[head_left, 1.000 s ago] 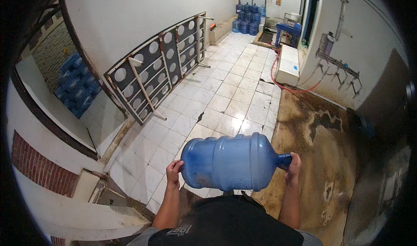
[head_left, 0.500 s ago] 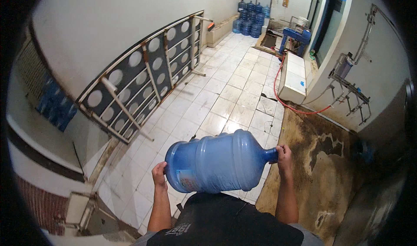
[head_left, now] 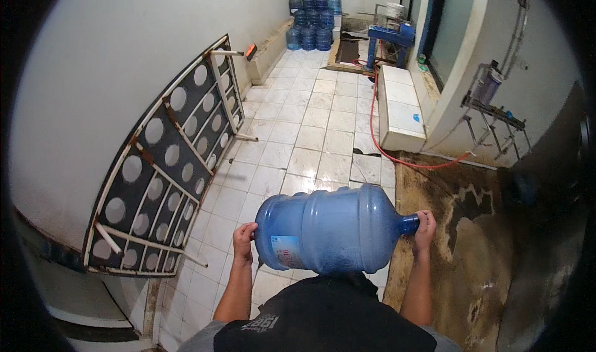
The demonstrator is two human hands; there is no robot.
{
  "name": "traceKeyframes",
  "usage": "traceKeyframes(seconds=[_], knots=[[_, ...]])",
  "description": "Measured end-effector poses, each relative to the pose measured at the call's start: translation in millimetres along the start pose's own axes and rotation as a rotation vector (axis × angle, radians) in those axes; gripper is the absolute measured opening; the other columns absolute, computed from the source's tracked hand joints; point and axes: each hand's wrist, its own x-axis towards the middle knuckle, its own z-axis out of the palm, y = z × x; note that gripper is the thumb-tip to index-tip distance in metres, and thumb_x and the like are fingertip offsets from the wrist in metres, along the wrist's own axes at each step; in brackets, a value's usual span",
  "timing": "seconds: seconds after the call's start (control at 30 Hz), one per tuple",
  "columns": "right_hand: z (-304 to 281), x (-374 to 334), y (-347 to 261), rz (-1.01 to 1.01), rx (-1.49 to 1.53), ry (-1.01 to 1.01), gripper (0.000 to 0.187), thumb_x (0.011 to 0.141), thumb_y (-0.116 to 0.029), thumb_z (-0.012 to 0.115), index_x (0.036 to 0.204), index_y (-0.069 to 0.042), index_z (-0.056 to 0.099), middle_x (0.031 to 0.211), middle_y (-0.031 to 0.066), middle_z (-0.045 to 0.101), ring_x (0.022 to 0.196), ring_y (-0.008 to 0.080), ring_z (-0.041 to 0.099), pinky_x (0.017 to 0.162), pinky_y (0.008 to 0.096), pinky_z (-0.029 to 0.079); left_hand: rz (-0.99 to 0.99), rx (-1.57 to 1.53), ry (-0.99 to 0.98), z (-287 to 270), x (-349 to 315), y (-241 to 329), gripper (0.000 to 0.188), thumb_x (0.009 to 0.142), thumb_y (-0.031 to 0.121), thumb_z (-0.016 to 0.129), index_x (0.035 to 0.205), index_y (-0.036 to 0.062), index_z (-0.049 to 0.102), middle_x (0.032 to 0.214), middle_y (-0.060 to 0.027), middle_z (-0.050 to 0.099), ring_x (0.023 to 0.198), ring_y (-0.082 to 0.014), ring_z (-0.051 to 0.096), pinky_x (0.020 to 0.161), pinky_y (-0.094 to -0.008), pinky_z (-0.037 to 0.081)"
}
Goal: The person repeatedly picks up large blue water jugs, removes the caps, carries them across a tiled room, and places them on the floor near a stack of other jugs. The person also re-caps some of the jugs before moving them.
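Observation:
A large blue water jug (head_left: pixel 335 228) lies sideways in front of my body, held up between both hands. Its base faces left and its neck, with a dark blue end, points right. My left hand (head_left: pixel 244 240) presses its fingers against the base's edge. The neck's end is gripped by my right hand (head_left: pixel 424 231), fingers curled round it. A pale label sits on the jug's side near the base. The jug's inside looks cloudy, and I cannot tell whether it holds anything.
A rack with round holes (head_left: pixel 167 159) leans on the left wall. Several stacked blue jugs (head_left: pixel 313 23) stand at the far end. A blue stand (head_left: pixel 388 38), a tiled ledge (head_left: pixel 400 107) and a red hose (head_left: pixel 374 119) line the right. Stained brown ground (head_left: pixel 459 228) borders the white tiles.
My view has turned to the right, so the rack and far jugs appear further left. The water jug stays between my hands and sits slightly further right in the picture.

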Motion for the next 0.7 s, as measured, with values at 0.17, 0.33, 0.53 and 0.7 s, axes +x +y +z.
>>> traceKeyframes(seconds=[0.17, 0.33, 0.53, 0.7], knots=[[103.3, 145.2, -13.4, 0.091, 0.14, -0.119, 0.019, 0.093, -0.02, 0.052, 0.081, -0.005, 0.052, 0.063, 0.0005, 0.05, 0.04, 0.0089, 0.045, 0.032, 0.0264, 0.038, -0.011, -0.057, 0.116, 56.5, 112.1, 28.9, 0.021, 0.083, 0.024, 0.066, 0.089, 0.0039, 0.068, 0.072, 0.0036, 0.059, 0.062, -0.0061, 0.048, 0.059, -0.0227, 0.037], [213.3, 281.5, -5.6, 0.065, 0.161, -0.225, 0.02, 0.094, -0.022, 0.053, 0.083, -0.005, 0.052, 0.06, 0.0005, 0.048, 0.039, 0.0091, 0.045, 0.032, 0.0263, 0.038, 0.015, -0.111, 0.194, 91.9, 215.8, 59.5, 0.026, 0.079, 0.018, 0.07, 0.097, -0.0006, 0.069, 0.073, 0.0033, 0.059, 0.065, -0.0067, 0.05, 0.064, -0.0213, 0.041], [342.0, 416.7, 10.3, 0.068, 0.131, -0.272, 0.019, 0.093, -0.021, 0.053, 0.084, -0.005, 0.053, 0.059, 0.0, 0.047, 0.038, 0.0101, 0.045, 0.03, 0.0265, 0.037, 0.037, -0.188, 0.224, 120.6, 371.9, 67.7, 0.026, 0.079, 0.016, 0.07, 0.098, -0.0012, 0.068, 0.074, 0.0019, 0.06, 0.066, -0.0079, 0.052, 0.065, -0.0221, 0.043], [418.0, 518.5, 39.2, 0.019, 0.039, -0.156, 0.016, 0.091, -0.02, 0.054, 0.084, -0.005, 0.055, 0.063, -0.0012, 0.049, 0.049, 0.0086, 0.047, 0.042, 0.0249, 0.039, 0.0, -0.181, 0.195, 161.3, 521.2, 81.4, 0.024, 0.079, 0.015, 0.072, 0.097, -0.001, 0.069, 0.076, 0.0005, 0.062, 0.067, -0.0084, 0.053, 0.065, -0.0227, 0.043]])
